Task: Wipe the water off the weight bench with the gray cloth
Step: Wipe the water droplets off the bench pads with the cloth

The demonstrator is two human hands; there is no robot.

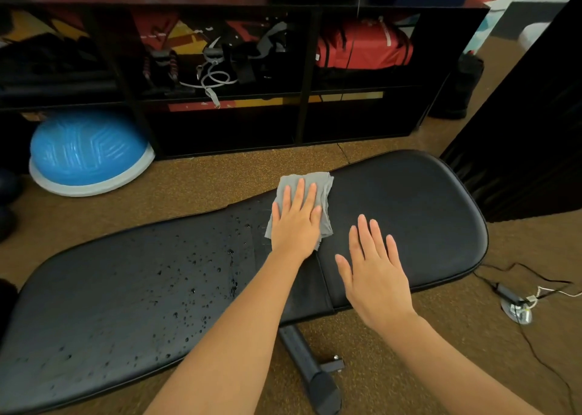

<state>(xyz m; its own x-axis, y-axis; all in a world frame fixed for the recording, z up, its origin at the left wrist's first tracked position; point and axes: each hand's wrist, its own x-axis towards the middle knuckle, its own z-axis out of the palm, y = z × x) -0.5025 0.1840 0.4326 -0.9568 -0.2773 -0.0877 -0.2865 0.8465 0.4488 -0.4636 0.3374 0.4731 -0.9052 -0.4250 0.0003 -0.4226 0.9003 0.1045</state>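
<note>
A person's left hand (296,225) presses flat, fingers spread, on a crumpled gray cloth (321,190) near the middle of a black padded vinyl weight bench (409,213), the worktop here. The right hand (374,272) rests open and empty just beside it. The right pad looks dry; water droplets (201,285) dot the left section, so roughly half seems left.

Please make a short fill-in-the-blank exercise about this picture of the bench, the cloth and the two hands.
1. The gray cloth lies under the ____ hand.
2. The right hand rests flat on the weight bench, holding ____.
3. The water drops lie on the bench to the ____ of the cloth.
4. The blue dome sits on the ____.

Missing words: left; nothing; left; floor
</note>
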